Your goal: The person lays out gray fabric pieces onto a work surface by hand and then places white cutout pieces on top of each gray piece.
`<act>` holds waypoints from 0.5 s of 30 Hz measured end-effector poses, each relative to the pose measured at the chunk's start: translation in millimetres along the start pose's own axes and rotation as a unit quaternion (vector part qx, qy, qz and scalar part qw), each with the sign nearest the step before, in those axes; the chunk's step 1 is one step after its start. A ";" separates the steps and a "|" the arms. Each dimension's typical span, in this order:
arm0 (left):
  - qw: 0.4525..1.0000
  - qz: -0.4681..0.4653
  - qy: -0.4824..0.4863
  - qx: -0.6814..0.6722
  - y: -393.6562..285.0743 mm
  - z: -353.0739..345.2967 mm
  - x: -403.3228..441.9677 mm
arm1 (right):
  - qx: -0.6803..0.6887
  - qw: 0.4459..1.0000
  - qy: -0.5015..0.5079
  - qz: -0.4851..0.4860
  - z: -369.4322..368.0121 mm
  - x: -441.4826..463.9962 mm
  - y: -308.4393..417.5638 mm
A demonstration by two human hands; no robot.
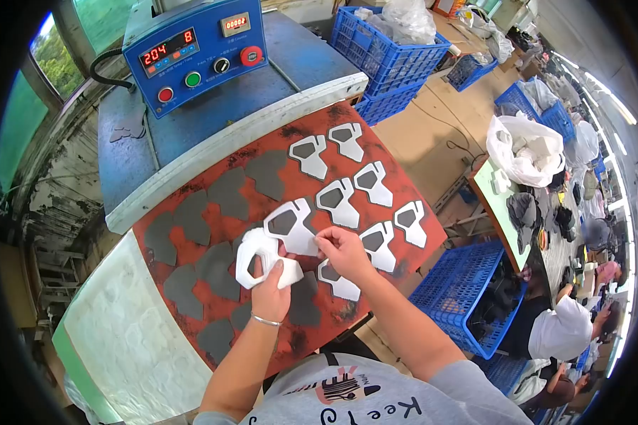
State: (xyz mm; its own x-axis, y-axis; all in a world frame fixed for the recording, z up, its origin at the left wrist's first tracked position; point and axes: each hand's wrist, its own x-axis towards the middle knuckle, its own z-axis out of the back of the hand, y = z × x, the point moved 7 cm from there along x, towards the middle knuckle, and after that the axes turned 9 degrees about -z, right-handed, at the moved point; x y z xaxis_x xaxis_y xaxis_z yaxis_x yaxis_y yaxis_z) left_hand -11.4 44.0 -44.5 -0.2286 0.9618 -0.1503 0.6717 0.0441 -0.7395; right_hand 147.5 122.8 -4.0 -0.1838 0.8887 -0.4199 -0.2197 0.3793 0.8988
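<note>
My left hand (270, 294) is closed around a stack of white cutouts (261, 249), each with an opening in it. To its right, my right hand (342, 252) pinches the edge of a single white cutout (299, 236) beside the stack. Under that cutout a dark grey piece shows through its opening. Several dark grey pieces (190, 219) lie in rows on the red board (404, 185). On the right part of the board, white cutouts (309, 157) lie on top of grey pieces.
A blue machine (198, 53) with a lit control panel stands behind the board. Blue crates (386, 53) are at the back, and another blue crate (450, 301) stands at the right. A white bag (524, 150) sits on a green-topped table (495, 205). A person (561, 327) is at the far right.
</note>
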 end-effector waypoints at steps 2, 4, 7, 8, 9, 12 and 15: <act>0.999 -0.032 0.010 0.017 -5.5 -8.8 12.2 | 0.006 0.999 -0.025 -0.026 1.5 18.4 -11.9; 0.995 0.046 -0.072 -0.045 1.6 -5.3 15.3 | -0.018 0.998 -0.029 -0.059 3.0 28.8 -23.8; 0.995 0.063 -0.069 -0.028 12.9 0.0 14.2 | -0.063 0.991 -0.043 -0.114 6.6 31.0 -32.5; 0.995 0.065 -0.069 -0.027 14.5 0.0 13.2 | -0.085 0.986 -0.052 -0.134 8.1 30.2 -33.0; 0.995 0.063 -0.069 -0.021 15.0 -0.6 12.1 | -0.084 0.986 -0.052 -0.135 8.5 31.4 -35.0; 0.996 0.057 -0.062 -0.004 15.2 -1.5 10.7 | -0.107 0.985 -0.060 -0.123 10.3 33.4 -37.0; 0.998 0.046 -0.046 0.013 15.2 -1.5 11.0 | -0.130 0.978 -0.071 -0.144 13.0 34.3 -34.4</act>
State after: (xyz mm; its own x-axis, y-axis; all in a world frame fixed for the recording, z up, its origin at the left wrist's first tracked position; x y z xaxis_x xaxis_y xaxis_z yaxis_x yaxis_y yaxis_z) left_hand -2.7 55.6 -56.4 -0.2310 0.9329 -0.2762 0.6752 -0.0507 -0.7359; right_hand 161.2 143.6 -47.7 0.0519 0.7885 -0.6128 -0.4824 0.5571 0.6760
